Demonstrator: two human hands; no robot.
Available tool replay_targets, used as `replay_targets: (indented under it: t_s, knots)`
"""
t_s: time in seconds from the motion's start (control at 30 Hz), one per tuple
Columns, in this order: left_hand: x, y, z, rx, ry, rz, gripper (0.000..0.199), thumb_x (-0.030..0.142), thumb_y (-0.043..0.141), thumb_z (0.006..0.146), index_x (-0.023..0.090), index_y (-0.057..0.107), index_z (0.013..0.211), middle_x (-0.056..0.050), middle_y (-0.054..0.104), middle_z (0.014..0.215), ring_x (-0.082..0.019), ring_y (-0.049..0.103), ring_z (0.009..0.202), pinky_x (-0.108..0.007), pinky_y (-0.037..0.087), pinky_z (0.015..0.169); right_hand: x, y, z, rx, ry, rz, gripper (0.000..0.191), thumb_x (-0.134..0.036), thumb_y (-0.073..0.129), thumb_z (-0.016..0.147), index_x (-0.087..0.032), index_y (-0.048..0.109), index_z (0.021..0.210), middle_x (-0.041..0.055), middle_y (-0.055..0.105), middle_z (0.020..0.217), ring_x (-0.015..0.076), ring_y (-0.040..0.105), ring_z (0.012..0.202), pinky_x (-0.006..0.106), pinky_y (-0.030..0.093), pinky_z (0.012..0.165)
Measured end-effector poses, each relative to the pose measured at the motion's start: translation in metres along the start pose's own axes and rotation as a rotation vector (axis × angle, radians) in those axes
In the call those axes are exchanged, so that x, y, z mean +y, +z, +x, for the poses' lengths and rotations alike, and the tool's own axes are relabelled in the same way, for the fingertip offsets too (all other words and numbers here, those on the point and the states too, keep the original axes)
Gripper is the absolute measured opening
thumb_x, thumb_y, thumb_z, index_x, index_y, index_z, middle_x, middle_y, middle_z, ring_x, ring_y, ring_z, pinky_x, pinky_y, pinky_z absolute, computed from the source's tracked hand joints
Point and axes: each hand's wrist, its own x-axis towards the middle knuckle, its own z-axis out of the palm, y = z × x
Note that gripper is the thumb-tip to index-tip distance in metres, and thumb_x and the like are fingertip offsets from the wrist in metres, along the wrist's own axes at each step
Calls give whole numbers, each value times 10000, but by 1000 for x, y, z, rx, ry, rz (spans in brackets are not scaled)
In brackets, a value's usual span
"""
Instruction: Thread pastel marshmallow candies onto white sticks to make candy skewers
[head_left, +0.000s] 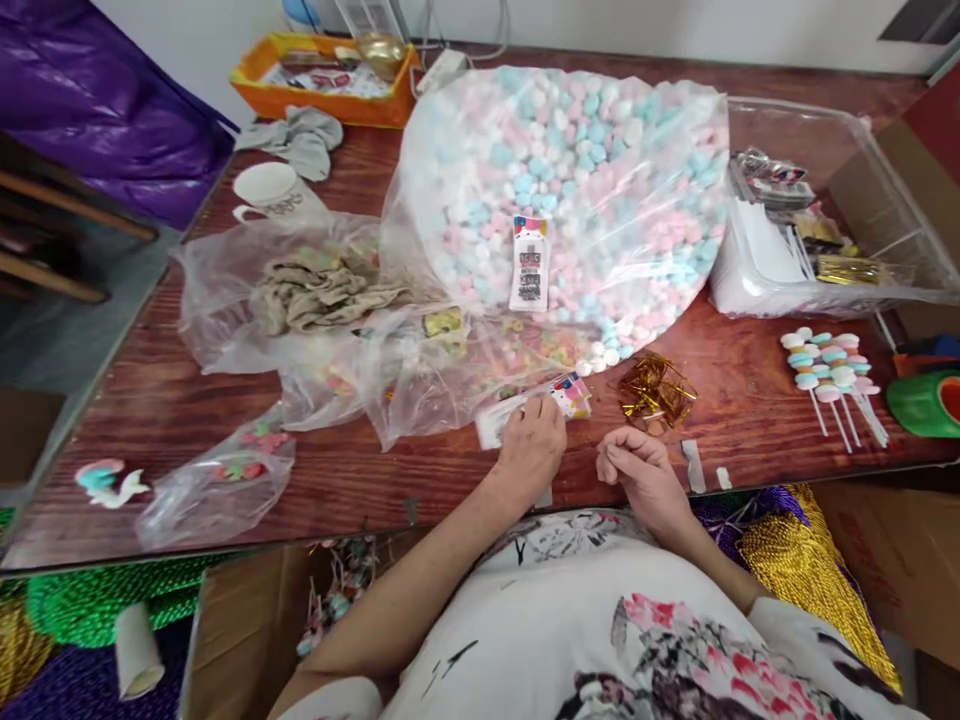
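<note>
My left hand (534,438) rests with bent fingers on a small stack of printed plastic packets (573,394) near the table's front edge. Its fingertips are partly hidden, but they appear closed on the packets. To its right, my right hand (639,466) is curled, thumb against the fingers; whatever may be between them does not show. Just beyond that hand lies a bunch of gold twist ties (657,392). A single printed packet (530,264) lies on a big clear bag of pastel marshmallows (592,160).
Marshmallow skewers (829,366) and a green tape roll (924,403) are at right, below a clear plastic bin (810,295). Bags of gummy candy (334,378), a brown cloth (322,292), a white mug (276,195) and an orange basket (330,105) occupy the left side.
</note>
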Motion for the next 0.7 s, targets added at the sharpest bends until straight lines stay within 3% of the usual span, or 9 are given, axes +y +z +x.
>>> replay_targets:
  t_s: [0.23,0.43,0.53,0.7]
  knots:
    - [-30,25,-4,214,151,-101,162,109,509,873,174,653,833,-88,647,836,-240,568,843,-357,445,725,9,-15,-2,121,15,1,194,-358,726,785,-179,649,791,-35,567,557,87,433,514,244,282,530]
    - [-20,18,-4,243,23,-115,160,116,505,880,159,652,930,-101,663,889,-251,576,868,-350,452,702,8,-11,3,126,-20,-4,172,-349,716,794,-188,654,804,-35,565,559,101,456,538,254,304,550]
    - [-21,14,-2,254,-17,-195,151,102,507,870,164,645,857,-98,669,894,-244,576,864,-346,457,701,7,-9,5,120,-28,-12,169,-348,713,798,-191,651,795,-37,562,559,100,458,540,255,313,556]
    - [-35,19,0,414,-19,-410,189,186,536,905,190,632,742,-56,663,821,-207,563,848,-343,468,785,10,-6,10,108,-44,-64,172,-353,711,799,-191,655,797,-35,575,562,98,452,532,250,305,544]
